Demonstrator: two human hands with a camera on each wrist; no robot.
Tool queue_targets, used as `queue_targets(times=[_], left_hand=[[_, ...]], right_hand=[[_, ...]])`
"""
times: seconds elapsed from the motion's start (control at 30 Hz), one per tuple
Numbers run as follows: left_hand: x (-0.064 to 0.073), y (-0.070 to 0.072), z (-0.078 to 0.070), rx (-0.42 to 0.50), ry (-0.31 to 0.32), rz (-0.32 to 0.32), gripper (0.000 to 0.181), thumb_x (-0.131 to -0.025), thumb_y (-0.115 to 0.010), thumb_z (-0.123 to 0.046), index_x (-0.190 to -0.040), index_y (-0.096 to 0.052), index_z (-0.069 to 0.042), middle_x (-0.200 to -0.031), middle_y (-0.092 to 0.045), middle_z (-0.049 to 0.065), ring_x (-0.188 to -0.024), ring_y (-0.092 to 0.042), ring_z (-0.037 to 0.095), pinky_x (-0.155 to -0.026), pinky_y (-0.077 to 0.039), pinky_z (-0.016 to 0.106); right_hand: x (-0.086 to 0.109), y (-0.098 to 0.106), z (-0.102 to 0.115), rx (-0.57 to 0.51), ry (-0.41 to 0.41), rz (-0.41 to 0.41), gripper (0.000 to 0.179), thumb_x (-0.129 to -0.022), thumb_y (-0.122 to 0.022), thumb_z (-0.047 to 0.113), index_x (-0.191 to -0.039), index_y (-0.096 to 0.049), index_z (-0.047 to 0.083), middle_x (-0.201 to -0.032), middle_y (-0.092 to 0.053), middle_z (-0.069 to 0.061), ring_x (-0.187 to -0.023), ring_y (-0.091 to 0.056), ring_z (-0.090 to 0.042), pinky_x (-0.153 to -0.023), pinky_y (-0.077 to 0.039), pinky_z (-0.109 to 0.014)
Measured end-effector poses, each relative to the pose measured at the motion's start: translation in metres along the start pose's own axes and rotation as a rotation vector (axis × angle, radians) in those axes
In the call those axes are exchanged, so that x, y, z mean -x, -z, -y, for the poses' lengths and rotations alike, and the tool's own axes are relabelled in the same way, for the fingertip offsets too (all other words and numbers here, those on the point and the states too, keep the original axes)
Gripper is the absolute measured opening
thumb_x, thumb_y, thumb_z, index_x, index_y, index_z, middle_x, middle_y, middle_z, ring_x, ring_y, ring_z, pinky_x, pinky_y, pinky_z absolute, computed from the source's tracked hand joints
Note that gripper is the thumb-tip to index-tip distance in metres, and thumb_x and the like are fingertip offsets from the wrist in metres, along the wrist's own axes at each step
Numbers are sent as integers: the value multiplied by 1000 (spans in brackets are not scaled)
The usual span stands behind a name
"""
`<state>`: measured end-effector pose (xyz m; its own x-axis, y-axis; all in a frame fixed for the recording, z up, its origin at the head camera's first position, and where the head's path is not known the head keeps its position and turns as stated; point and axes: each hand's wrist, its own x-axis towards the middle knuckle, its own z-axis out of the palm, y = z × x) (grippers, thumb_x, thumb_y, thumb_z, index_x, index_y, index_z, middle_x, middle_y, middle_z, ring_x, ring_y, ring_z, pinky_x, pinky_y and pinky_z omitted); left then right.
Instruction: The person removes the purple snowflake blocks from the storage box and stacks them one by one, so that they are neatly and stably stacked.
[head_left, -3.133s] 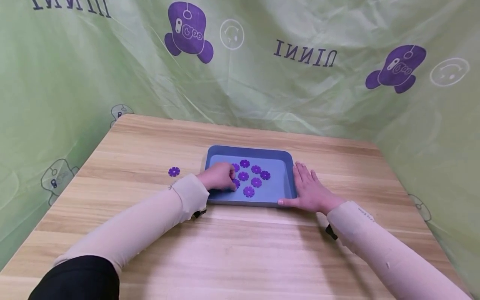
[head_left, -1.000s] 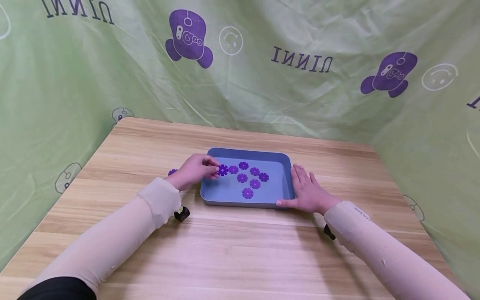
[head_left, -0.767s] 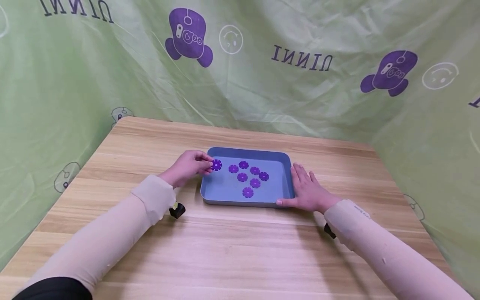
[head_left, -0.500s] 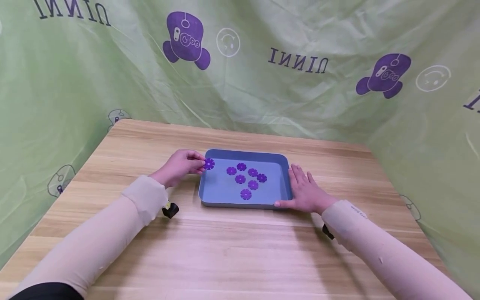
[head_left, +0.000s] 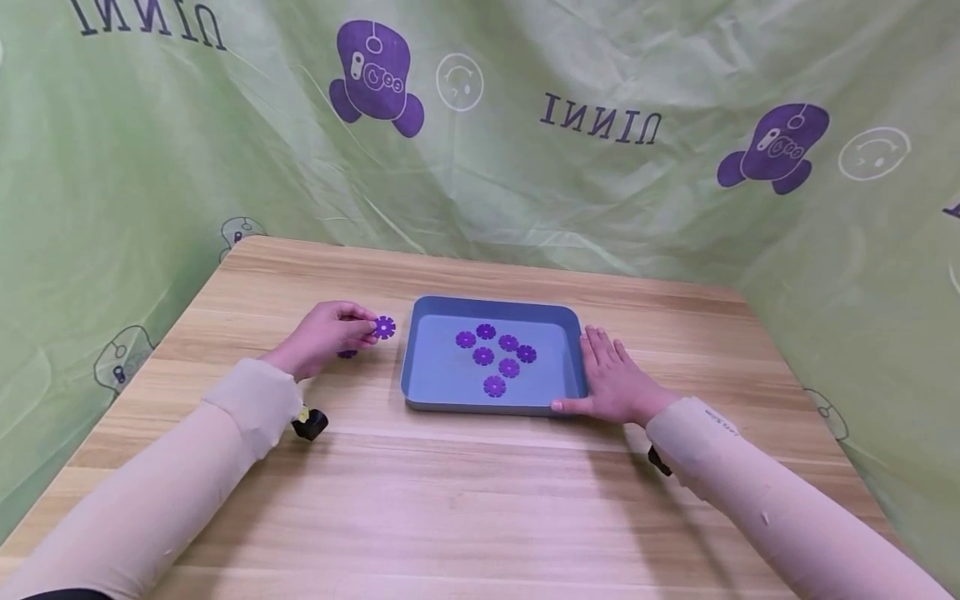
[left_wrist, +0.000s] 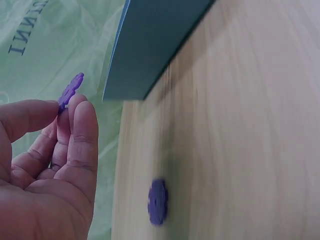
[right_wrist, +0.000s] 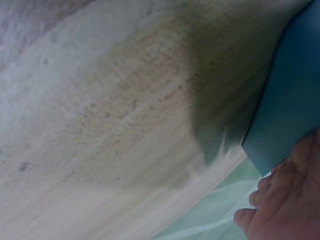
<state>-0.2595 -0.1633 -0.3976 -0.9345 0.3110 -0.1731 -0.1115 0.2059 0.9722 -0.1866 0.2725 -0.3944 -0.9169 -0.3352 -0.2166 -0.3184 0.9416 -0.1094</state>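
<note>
Between thumb and fingers, my left hand point(head_left: 326, 335) pinches a purple notched plastic disc point(head_left: 385, 327) above the table, left of the blue tray point(head_left: 420, 400). In the left wrist view that disc point(left_wrist: 70, 92) is seen nearly edge-on at the fingertips. A second purple disc point(left_wrist: 158, 202) lies on the table below; the head view has it mostly hidden behind the left hand. Several more discs point(head_left: 483, 356) lie flat inside the tray, spread over its middle. My right hand point(head_left: 618, 379) rests with straight fingers along the tray's right wall, its thumb at the front corner.
The tray stands on a wooden table point(head_left: 465, 500) near its middle. Behind and beside the table hangs a green printed cloth point(head_left: 495, 208). A small black device point(head_left: 310, 424) sits under the left wrist.
The left hand has picked one disc from the tray and carried it left, over the tray's left rim to above the table. The right hand has stayed at the tray's right side.
</note>
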Motion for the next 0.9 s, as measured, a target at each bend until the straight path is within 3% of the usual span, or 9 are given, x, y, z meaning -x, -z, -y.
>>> queue_targets(times=[0.2, 0.4, 0.9], left_hand=[[1, 19, 3, -34, 22, -6, 29, -104, -53, 2, -127, -51, 20, -103, -68, 11, -88, -69, 13, -85, -59, 28], [-1, 37, 7, -78, 59, -8, 31, -105, -52, 1, -130, -51, 19, -99, -69, 5, -84, -68, 9, -81, -59, 26], [2, 53, 23, -35, 164, 34, 27, -105, -49, 4, -126, -52, 21, -88, -68, 1, -78, -66, 8, -77, -60, 24]], right_hand=[[1, 1, 0, -9, -2, -1, 123, -89, -65, 69, -154, -13, -21, -163, -7, -39, -152, -7, -52, -122, -10, -64], [1, -1, -3, -17, -7, -3, 123, -89, -64, 71, -154, -13, -21, -163, -7, -39, -151, -7, -53, -121, -11, -64], [2, -1, -3, -38, 18, -21, 124, -88, -65, 71, -152, -15, -22, -162, -9, -39, -151, -10, -52, -121, -12, -65]])
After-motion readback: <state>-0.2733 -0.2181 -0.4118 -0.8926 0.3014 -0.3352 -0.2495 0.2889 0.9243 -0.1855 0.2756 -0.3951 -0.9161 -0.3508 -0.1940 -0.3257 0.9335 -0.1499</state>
